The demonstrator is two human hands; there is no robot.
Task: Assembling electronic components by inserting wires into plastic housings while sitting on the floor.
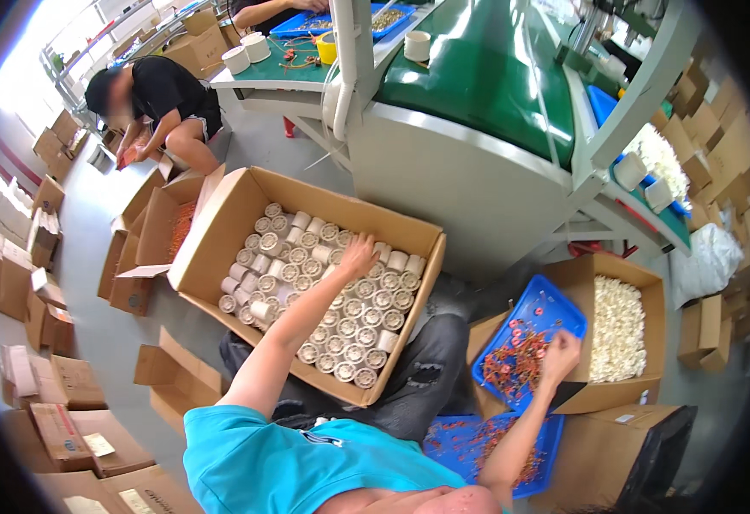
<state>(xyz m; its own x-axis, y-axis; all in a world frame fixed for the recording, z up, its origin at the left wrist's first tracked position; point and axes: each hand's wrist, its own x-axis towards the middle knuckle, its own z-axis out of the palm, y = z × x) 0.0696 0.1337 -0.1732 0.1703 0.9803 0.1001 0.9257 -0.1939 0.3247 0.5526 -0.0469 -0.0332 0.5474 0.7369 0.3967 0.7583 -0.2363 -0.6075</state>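
My left hand (358, 256) reaches into a large open cardboard box (212, 231), over rows of white round plastic parts (354, 330). Its fingers look spread, touching the parts near the box's far side; the fingertips are partly hidden. My right hand (561, 356) is closed in a pinch above a tilted blue tray (555, 300). What it pinches is too small to make out. Small red and orange wired pieces (512, 364) lie heaped in that tray, just left of my right hand.
A second blue tray (550, 437) with similar pieces sits lower, by my right forearm. At right stands a carton of small white pieces (617, 330). A green-topped conveyor (469, 86) rises ahead. A co-worker (169, 107) crouches at far left; several cartons (67, 381) line the left.
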